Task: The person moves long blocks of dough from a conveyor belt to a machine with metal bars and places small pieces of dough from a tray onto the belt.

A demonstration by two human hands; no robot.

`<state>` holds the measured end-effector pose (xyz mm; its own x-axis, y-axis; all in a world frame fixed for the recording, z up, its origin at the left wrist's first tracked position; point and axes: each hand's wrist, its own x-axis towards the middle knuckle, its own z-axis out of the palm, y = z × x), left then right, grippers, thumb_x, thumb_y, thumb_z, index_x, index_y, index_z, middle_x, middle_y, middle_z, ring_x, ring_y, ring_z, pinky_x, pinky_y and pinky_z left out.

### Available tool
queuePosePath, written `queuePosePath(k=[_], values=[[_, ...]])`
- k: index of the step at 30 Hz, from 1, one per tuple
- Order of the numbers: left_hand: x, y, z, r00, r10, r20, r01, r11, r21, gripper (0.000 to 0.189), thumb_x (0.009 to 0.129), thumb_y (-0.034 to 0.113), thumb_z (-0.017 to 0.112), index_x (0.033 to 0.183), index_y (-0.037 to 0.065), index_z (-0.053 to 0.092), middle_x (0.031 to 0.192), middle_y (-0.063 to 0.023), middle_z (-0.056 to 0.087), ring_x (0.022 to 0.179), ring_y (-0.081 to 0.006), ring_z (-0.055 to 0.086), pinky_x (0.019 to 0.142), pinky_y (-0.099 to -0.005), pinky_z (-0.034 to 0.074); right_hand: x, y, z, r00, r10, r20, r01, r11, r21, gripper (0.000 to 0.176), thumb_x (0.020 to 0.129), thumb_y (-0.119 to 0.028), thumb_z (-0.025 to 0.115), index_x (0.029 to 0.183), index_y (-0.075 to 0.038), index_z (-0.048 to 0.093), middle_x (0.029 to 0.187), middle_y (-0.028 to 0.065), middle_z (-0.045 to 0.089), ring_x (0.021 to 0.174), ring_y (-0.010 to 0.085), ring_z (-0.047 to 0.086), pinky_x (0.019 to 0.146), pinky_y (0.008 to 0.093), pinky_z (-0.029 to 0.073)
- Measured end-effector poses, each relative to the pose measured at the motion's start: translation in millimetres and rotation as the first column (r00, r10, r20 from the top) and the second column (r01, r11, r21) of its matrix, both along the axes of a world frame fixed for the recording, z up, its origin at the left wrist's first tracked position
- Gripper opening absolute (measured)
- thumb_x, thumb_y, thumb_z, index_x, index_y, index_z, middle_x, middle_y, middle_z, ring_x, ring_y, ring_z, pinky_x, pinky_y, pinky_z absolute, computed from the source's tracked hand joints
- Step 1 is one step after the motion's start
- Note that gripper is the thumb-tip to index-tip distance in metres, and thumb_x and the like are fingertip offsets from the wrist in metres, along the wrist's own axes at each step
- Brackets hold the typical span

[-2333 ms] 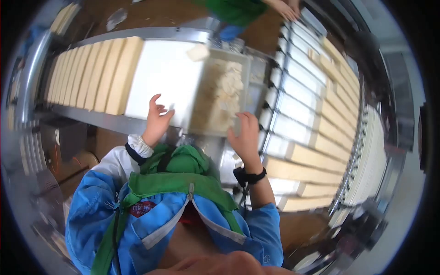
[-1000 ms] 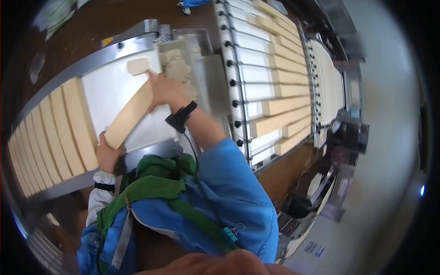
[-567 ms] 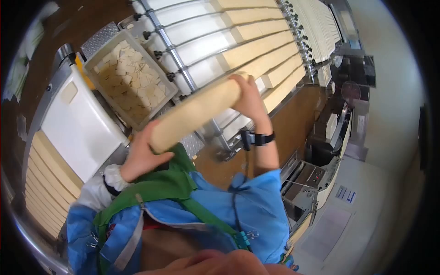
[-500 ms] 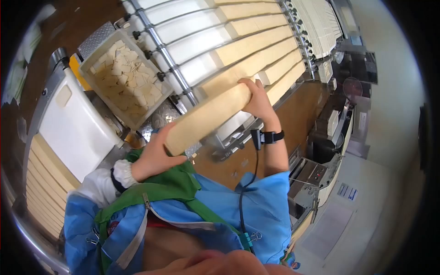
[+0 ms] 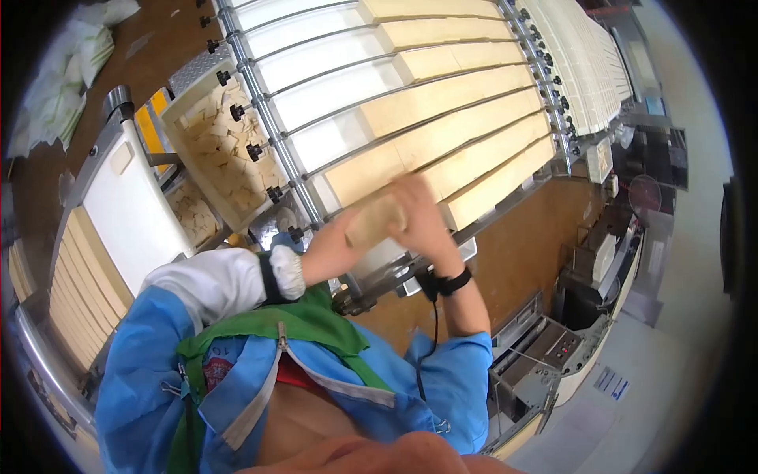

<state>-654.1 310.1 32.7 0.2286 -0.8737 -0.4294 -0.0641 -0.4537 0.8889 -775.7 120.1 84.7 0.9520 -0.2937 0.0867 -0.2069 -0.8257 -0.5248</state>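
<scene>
The lane conveyor (image 5: 316,59) fills the upper part of the view. Metal rods (image 5: 410,83) divide it into lanes, so each long tan slab (image 5: 458,103) lies straight in its own lane. To the left is the flat white belt (image 5: 134,213), where more slabs (image 5: 79,276) lie side by side. Between the two stands a tray of broken pieces (image 5: 217,142).

The held slab (image 5: 377,220) is above the nearest lanes, just beside the slabs already lying there. It is carried at its ends, probably because it is long and would bend. The right hand (image 5: 422,229) is closed over its far end. The left hand (image 5: 343,235) touches the near end, but blur and the slab hide its fingers, so I cannot tell how it grips.

Half a second ago the slab stretched long between the two hands, near the conveyor's edge. Now it is over the lanes, the hands look closer together, and the left arm reaches further across
</scene>
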Motion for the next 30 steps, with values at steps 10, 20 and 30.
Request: queuePosePath(k=[10,20,30], values=[[24,19,3,0.995,0.083,-0.057,-0.082,0.997,0.007,0.052,0.089,-0.003,0.051,0.138,0.012,0.042,0.077,-0.0144,0.062,0.069,-0.0253,0.065,0.066,-0.037,0.051,22,53,-13,0.993,0.107,-0.057,-0.104,0.993,0.053,0.047,0.067,-0.012,0.075,0.112,-0.007,0.061,0.113,0.0162,0.057,0.111,0.0395,0.053,0.103,0.0515,0.039],[148,185,2,0.625,0.695,-0.357,-0.753,0.656,-0.043,0.068,0.093,0.003,0.064,0.148,0.017,0.027,0.112,-0.0108,0.055,0.098,-0.0137,0.059,0.084,-0.0267,0.05,197,149,-5,0.94,0.295,0.17,-0.291,0.956,-0.048,0.034,0.071,-0.013,0.076,0.099,-0.004,0.059,0.097,0.0158,0.057,0.093,0.0367,0.056,0.079,0.0452,0.045],[168,417,-53,-0.121,0.987,0.102,-0.981,-0.135,0.138,0.076,0.073,0.004,0.07,0.141,0.008,0.038,0.083,-0.0055,0.053,0.072,-0.0152,0.051,0.064,-0.0308,0.046,520,481,-105,0.714,0.674,0.191,-0.683,0.73,-0.02,0.063,0.084,-0.023,0.068,0.136,0.007,0.048,0.142,0.028,0.046,0.136,0.0418,0.039,0.116,0.0473,0.03]])
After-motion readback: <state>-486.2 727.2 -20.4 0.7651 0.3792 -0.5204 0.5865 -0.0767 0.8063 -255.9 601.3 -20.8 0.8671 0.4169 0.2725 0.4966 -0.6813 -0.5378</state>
